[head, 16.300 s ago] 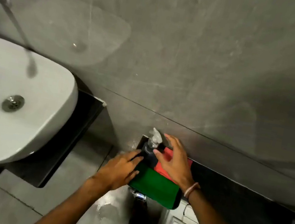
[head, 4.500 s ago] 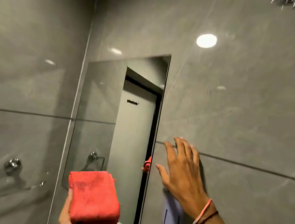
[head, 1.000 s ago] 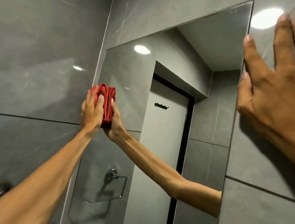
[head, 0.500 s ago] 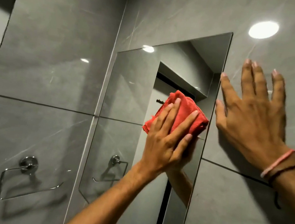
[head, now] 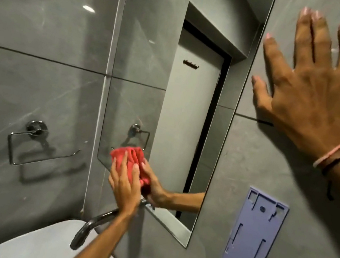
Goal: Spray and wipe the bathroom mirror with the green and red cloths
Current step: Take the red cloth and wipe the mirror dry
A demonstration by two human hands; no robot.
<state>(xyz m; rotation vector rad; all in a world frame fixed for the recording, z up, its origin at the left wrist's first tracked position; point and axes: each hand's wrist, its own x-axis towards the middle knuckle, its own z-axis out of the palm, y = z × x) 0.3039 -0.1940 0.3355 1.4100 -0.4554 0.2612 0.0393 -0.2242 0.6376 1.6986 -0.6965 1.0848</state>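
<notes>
The tall frameless mirror hangs on the grey tiled wall and reflects a pale door. My left hand presses the crumpled red cloth flat against the mirror's lower left corner; the hand's reflection meets it in the glass. My right hand lies flat on the wall tile to the right of the mirror, fingers spread, holding nothing. The green cloth and the spray bottle are out of view.
A chrome tap curves over the white basin directly under my left arm. A chrome towel ring is fixed to the left wall. A lilac plastic bracket sits on the wall below my right hand.
My left hand has swept the red cloth from the mirror's upper middle down to its lower left corner. The right hand stays flat on the wall.
</notes>
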